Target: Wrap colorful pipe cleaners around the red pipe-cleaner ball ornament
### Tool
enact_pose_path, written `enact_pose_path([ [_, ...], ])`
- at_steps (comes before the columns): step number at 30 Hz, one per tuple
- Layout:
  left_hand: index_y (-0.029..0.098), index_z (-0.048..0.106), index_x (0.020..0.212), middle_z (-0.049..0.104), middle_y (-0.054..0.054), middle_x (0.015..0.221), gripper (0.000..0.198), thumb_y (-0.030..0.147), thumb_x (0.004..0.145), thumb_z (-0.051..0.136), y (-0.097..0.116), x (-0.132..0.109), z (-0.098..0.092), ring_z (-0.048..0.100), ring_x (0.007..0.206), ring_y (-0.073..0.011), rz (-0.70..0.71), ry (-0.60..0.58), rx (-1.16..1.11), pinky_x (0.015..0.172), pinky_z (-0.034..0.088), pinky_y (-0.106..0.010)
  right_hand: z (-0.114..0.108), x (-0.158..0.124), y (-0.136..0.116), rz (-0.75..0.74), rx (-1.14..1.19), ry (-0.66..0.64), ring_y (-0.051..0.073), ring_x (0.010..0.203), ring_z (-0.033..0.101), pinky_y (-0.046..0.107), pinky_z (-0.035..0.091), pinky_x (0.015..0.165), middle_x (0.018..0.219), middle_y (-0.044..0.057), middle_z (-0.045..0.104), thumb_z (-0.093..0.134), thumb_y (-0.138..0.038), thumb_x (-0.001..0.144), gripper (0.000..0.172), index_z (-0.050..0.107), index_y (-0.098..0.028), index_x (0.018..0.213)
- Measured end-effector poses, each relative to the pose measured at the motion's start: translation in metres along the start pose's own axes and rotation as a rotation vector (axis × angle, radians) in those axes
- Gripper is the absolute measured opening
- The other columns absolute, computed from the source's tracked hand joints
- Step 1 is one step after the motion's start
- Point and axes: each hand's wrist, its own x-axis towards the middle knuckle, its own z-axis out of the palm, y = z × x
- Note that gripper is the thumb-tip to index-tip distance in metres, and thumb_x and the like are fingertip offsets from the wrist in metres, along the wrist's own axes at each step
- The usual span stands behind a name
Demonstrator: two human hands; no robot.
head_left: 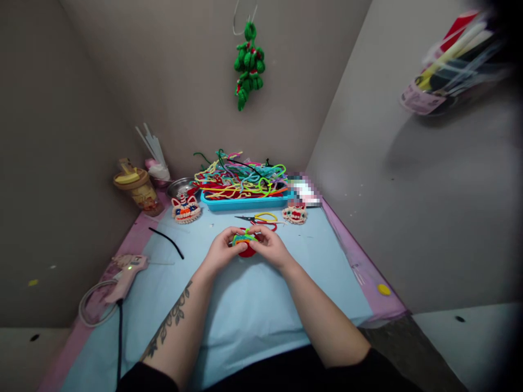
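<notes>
Both my hands meet over the middle of the light blue table cover (253, 305). My left hand (220, 251) and my right hand (272, 246) are closed around a small pipe-cleaner craft piece (245, 243), red underneath with green, yellow and blue strands on top. Fingers of both hands pinch its upper edge. Yellow-handled scissors (259, 219) lie just beyond the hands.
A blue tray (241, 204) heaped with coloured pipe cleaners stands at the back. Two finished lion-face pieces, one on the left (186, 209) and one on the right (295, 213), flank it. A glue gun (125, 275) with cable lies left, beside a black pipe cleaner (167, 242). A jar (137, 190) and metal bowl (180, 187) sit back left.
</notes>
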Motion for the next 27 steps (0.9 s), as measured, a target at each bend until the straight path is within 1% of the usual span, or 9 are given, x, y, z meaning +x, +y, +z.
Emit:
enact_pose_path([
  [6, 0.018, 0.061, 0.084, 0.068, -0.003, 0.083, 0.033, 0.026, 0.059, 0.081, 0.000, -0.001, 0.002, 0.061, 0.072, -0.0159, 0.024, 0.000, 0.023, 0.066, 0.044, -0.025, 0.000, 0.001, 0.001, -0.036, 0.042, 0.003, 0.020, 0.096, 0.059, 0.035, 0.046, 0.088, 0.099, 0.005, 0.061, 0.069, -0.031, 0.070, 0.020, 0.062, -0.022, 0.087],
  [14, 0.017, 0.062, 0.081, 0.067, -0.003, 0.081, 0.030, 0.026, 0.060, 0.081, 0.001, -0.002, 0.003, 0.060, 0.073, -0.0154, 0.010, -0.005, 0.029, 0.067, 0.043, -0.025, 0.001, -0.001, 0.004, 0.021, 0.125, -0.044, 0.018, 0.095, 0.060, 0.033, 0.046, 0.087, 0.101, 0.003, 0.059, 0.069, -0.028, 0.071, 0.019, 0.060, -0.022, 0.086],
  [16, 0.017, 0.062, 0.084, 0.068, -0.003, 0.082, 0.033, 0.027, 0.059, 0.082, 0.002, -0.002, 0.004, 0.061, 0.072, -0.0152, 0.000, 0.010, -0.002, 0.067, 0.043, -0.025, 0.001, -0.001, 0.002, 0.029, 0.114, -0.024, 0.018, 0.093, 0.060, 0.032, 0.047, 0.084, 0.101, 0.004, 0.060, 0.068, -0.029, 0.071, 0.021, 0.060, -0.022, 0.090],
  [18, 0.017, 0.062, 0.086, 0.068, -0.004, 0.083, 0.036, 0.030, 0.059, 0.082, 0.004, -0.001, 0.005, 0.061, 0.071, -0.0148, -0.018, 0.029, -0.050, 0.067, 0.044, -0.025, 0.001, 0.000, 0.000, 0.009, 0.078, 0.024, 0.018, 0.092, 0.060, 0.032, 0.048, 0.082, 0.100, 0.004, 0.060, 0.067, -0.031, 0.073, 0.023, 0.059, -0.022, 0.092],
  [21, 0.015, 0.063, 0.087, 0.069, -0.005, 0.083, 0.038, 0.035, 0.060, 0.081, 0.008, -0.002, 0.007, 0.061, 0.070, -0.0142, -0.041, 0.056, -0.117, 0.068, 0.045, -0.025, 0.003, 0.000, -0.001, -0.060, -0.010, 0.082, 0.019, 0.097, 0.058, 0.031, 0.048, 0.082, 0.099, 0.005, 0.060, 0.067, -0.031, 0.073, 0.018, 0.061, -0.022, 0.088],
  [24, 0.014, 0.062, 0.083, 0.067, -0.002, 0.071, 0.037, 0.037, 0.061, 0.080, 0.008, -0.002, 0.009, 0.058, 0.060, -0.0115, -0.065, 0.123, -0.153, 0.061, 0.043, -0.023, 0.005, -0.001, -0.002, -0.102, -0.102, 0.094, 0.020, 0.097, 0.058, 0.030, 0.049, 0.078, 0.100, 0.006, 0.059, 0.067, -0.028, 0.073, 0.012, 0.064, -0.022, 0.083],
  [27, 0.015, 0.058, 0.081, 0.063, 0.002, 0.058, 0.036, 0.035, 0.060, 0.080, 0.005, -0.003, 0.010, 0.052, 0.049, -0.0088, -0.101, 0.179, -0.187, 0.051, 0.037, -0.020, 0.008, -0.003, -0.002, -0.098, -0.156, 0.093, 0.020, 0.094, 0.059, 0.030, 0.049, 0.071, 0.101, 0.007, 0.060, 0.067, -0.025, 0.073, 0.007, 0.066, -0.022, 0.079],
])
